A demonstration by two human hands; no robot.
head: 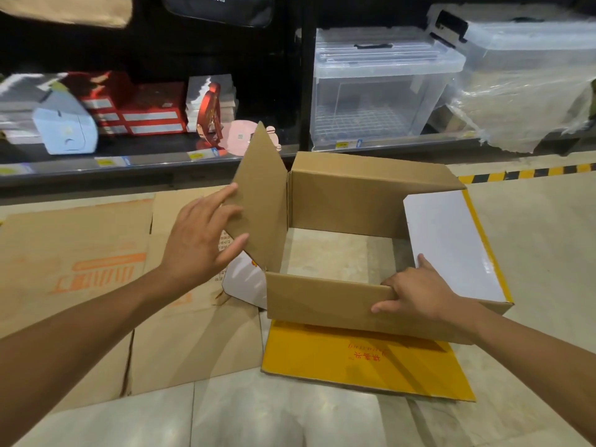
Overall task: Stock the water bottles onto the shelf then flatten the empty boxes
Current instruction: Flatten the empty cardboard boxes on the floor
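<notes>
Tiled floor [258, 414] in front of a low black shelf [161, 159], with a box being handled on the ground.

The cardboard box [348, 195] stands on the floor just in front of the shelf, open at top and bottom, so you can see tile straight through it. The left hand [200, 240] has its fingers straight and spread, lying against the box's raised left panel. The right hand [416, 295] is curled over the top edge of the near wall, gripping it. A yellow flap [354, 359] lies flat on the near side and a white flap [451, 243] folds out on the right. Flattened cardboard [64, 246] lies just left of the box. On the shelf are red packs [145, 108], with clear plastic bins [380, 88] further right.
</notes>
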